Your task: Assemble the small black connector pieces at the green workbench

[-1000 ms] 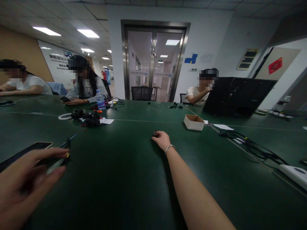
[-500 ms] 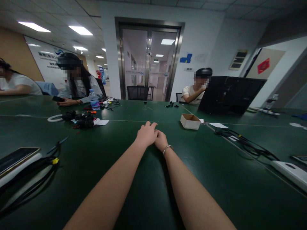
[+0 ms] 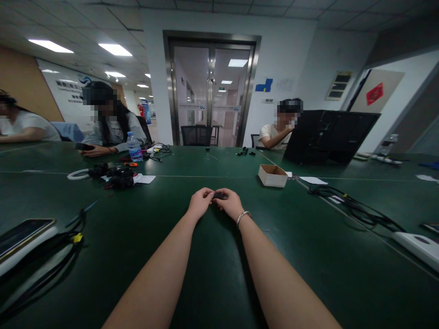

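Note:
Over the middle of the green table (image 3: 144,256), a small dark object (image 3: 220,195) sits between my two hands, low above the tabletop or resting on it; I cannot tell which. Its kind is too small to make out. My right hand (image 3: 232,204), with a silver bracelet at the wrist, grips it between thumb and fingers. My left hand (image 3: 200,202) is closed in a pinch at the object's left end. The fingers cover part of the object.
An open cardboard box (image 3: 272,176) stands beyond my right hand. Black cables (image 3: 356,208) and a white device (image 3: 416,244) lie right. Leftward are a phone (image 3: 25,235), headphone-like black gear (image 3: 115,174) and a water bottle (image 3: 134,148). Several people sit around; a large black panel (image 3: 331,137) stands upright.
My left hand, earlier spread over the right one, has drawn back to the left and closed into a pinch. The dark object, hidden before, now shows in my right hand's fingers.

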`<state>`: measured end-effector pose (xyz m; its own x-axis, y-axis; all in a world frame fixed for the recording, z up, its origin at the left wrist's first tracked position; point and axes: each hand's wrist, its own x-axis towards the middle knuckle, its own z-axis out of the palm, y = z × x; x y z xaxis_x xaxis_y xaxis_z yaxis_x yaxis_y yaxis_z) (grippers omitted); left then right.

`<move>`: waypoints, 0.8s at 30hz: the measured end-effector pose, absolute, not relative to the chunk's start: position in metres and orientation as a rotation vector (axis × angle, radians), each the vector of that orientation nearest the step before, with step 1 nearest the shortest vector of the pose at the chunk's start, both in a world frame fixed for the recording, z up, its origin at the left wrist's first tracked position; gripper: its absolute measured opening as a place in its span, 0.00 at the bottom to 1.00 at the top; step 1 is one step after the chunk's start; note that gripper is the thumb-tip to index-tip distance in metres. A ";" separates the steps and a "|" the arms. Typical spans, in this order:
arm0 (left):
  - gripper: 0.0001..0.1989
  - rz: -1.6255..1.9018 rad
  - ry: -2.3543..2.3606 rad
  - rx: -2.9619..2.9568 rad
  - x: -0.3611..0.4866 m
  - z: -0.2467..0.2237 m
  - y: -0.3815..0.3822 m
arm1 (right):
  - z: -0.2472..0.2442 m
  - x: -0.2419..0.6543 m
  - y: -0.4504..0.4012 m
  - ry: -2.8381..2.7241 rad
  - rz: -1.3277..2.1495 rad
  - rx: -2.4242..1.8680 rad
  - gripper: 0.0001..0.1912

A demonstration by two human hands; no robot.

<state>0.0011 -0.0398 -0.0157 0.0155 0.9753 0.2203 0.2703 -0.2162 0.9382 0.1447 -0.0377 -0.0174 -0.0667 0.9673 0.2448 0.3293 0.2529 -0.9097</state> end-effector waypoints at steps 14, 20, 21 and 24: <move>0.05 1.325 1.203 1.340 0.002 -0.008 -0.045 | -0.013 0.153 -0.037 -1.236 1.241 -0.920 0.11; 0.07 1.331 1.241 1.355 0.003 -0.009 -0.044 | -0.011 0.156 -0.039 -1.219 1.314 -0.883 0.12; 0.08 1.324 1.252 1.359 0.004 -0.008 -0.045 | -0.010 0.156 -0.040 -1.217 1.331 -0.874 0.12; 0.11 1.297 1.273 1.364 0.005 -0.004 -0.048 | -0.008 0.158 -0.042 -1.206 1.375 -0.858 0.11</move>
